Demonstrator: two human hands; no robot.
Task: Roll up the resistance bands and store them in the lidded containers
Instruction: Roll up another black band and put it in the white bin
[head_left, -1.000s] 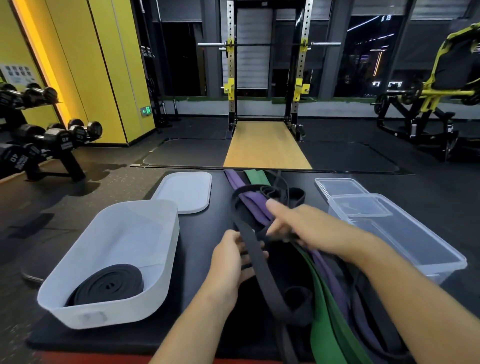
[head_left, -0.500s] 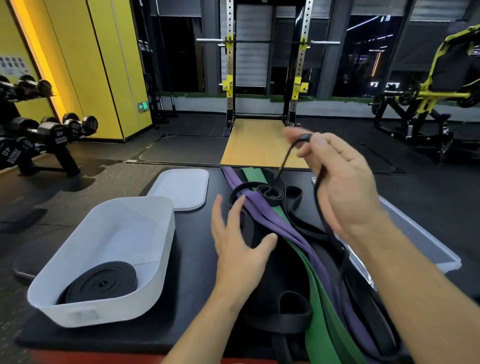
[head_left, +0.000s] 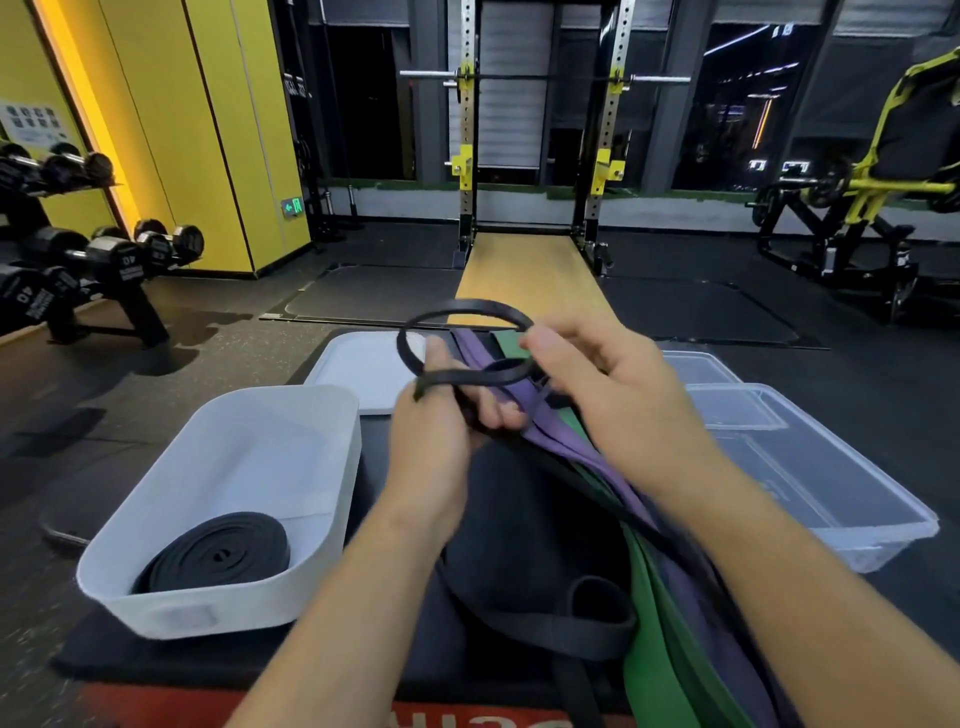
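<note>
Left hand (head_left: 441, 436): I see fingers curled, pinching the thin black band (head_left: 464, 305) where it crosses.
Right hand (head_left: 618, 400): raised alongside, pinching its loop.

dark rubber gym floor (head_left: 675, 312), yellow wall panels (head_left: 208, 130), squat rack (head_left: 540, 130), dumbbell rack (head_left: 93, 260), dark windows (head_left: 748, 104)
</note>
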